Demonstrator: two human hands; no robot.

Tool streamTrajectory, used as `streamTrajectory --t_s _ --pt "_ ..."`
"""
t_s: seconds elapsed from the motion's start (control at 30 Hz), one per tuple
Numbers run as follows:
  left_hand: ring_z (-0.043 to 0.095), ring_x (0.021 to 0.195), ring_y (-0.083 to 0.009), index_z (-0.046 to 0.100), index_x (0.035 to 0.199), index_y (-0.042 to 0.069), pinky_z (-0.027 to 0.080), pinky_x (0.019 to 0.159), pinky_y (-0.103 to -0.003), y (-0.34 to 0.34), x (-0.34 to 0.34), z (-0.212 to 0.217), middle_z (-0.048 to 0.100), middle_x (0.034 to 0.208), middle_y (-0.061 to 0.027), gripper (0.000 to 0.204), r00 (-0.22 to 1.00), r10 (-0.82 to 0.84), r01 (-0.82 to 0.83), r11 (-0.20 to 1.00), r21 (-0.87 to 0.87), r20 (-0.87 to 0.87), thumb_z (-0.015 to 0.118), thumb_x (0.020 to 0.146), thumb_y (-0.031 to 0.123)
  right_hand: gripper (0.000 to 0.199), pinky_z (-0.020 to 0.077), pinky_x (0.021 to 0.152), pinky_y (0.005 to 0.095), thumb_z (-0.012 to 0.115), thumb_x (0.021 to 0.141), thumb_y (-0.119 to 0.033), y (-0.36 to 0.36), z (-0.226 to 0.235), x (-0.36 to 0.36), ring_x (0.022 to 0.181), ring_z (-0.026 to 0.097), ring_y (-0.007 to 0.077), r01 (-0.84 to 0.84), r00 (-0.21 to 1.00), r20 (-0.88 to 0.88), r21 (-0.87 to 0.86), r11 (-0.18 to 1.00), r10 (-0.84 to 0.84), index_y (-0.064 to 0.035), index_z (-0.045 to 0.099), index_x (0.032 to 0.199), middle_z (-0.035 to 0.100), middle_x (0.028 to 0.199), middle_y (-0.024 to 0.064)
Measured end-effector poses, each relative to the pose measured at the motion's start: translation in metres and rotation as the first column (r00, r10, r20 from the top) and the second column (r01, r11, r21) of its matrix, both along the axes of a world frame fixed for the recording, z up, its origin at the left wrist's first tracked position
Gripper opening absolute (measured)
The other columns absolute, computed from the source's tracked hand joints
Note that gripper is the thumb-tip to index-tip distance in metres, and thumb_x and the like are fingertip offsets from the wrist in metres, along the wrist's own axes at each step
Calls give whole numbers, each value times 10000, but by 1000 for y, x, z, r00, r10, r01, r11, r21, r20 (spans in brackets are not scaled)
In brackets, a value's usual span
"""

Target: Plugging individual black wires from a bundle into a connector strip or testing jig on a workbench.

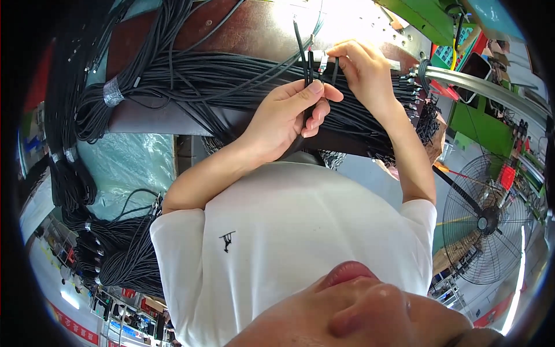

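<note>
My left hand [289, 110] is closed round a few thin black cables [306, 66], whose ends stand up past its thumb and forefinger. Red and light-coloured bits show near those ends. Just to the right, my right hand [367, 75] pinches with thumb and forefinger at a short black cable end [336, 68], beside a small whitish tip [324, 61]. Its fingertips partly hide what they grip. Beneath both hands, a thick bundle of black cables [231, 75] lies across the dark brown work table [237, 29].
Silvery tape [113, 92] binds the bundle at left. More black cables [130, 263] hang and lie at lower left, near green-tinted plastic sheeting [130, 165]. Green machinery [425, 20] stands at upper right, with a curved metal rail [485, 84] and a large fan [488, 221] below.
</note>
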State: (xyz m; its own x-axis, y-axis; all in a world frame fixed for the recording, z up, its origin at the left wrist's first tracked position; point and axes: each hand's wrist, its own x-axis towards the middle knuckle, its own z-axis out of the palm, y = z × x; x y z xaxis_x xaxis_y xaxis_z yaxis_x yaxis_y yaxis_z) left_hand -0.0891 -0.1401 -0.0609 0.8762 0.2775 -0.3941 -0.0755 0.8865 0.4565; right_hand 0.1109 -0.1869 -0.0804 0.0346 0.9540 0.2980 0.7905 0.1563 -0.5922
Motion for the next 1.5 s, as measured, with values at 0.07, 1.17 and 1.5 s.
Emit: streamTrajectory --t_s 0.07,1.17,1.5 --pt "385 577 -58 604 1067 2 311 518 -215 -1 0 1 480 688 17 355 1000 -9 10 1000 23 -11 443 1027 316 208 515 679 340 666 742 51 -5 -1 -3 832 621 286 -45 997 72 126 991 36 -79 615 895 640 890 53" --pt "320 522 -46 564 1044 0 260 491 -216 -11 11 16 415 605 26 296 994 28 -4 975 221 -105 407 1032 251 118 509 641 311 697 813 -79 -21 -9 13 679 649 222 208 954 -178 -188 960 -242 -33 663 917 703 842 92" --pt "400 539 -66 581 1003 -6 315 503 -213 -4 19 27 473 621 3 291 984 -68 128 913 387 -166 400 1025 220 269 516 729 351 700 691 -62 -22 42 10 880 605 237 -90 863 500 289 953 -69 -107 638 949 603 948 36"
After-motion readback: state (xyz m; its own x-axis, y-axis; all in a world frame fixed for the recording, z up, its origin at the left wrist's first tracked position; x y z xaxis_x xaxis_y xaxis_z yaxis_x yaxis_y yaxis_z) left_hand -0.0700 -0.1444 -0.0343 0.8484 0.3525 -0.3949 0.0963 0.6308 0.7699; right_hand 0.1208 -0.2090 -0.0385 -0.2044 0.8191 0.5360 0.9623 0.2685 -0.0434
